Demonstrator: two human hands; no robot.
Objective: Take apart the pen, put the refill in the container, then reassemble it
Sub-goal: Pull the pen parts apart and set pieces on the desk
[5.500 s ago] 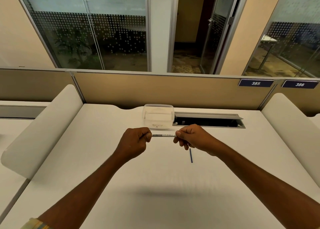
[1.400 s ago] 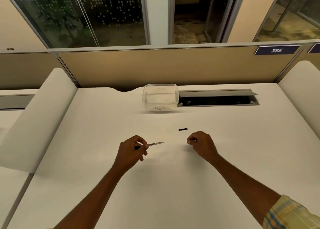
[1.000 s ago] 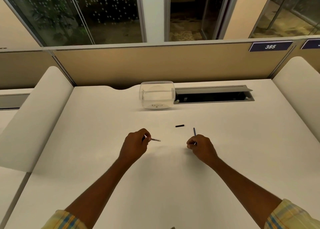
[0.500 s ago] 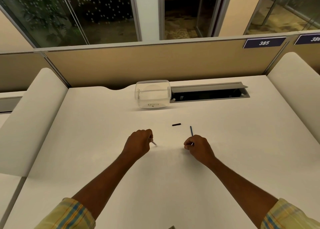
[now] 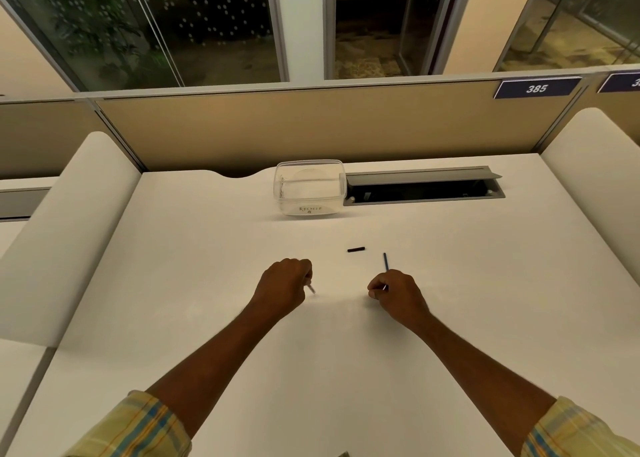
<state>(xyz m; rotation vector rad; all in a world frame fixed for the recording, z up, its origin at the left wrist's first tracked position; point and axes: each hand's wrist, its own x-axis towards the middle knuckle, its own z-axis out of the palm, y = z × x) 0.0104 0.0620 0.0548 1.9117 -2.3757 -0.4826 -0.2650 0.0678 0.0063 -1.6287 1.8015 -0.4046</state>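
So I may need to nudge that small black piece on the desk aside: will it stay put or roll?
The small black piece looks like a short cylinder lying on its side, so it will probably roll if pushed across its length. It seems tiny and likely very light, so a gentle touch may send it skidding on the smooth white desk. Pinching it from above seems safer.

Left hand [image 5: 284, 285] gripping pen barrel [image 5: 311, 288], right hand [image 5: 393, 292] pinching blue refill [image 5: 385, 266], clear container [image 5: 310, 186] behind
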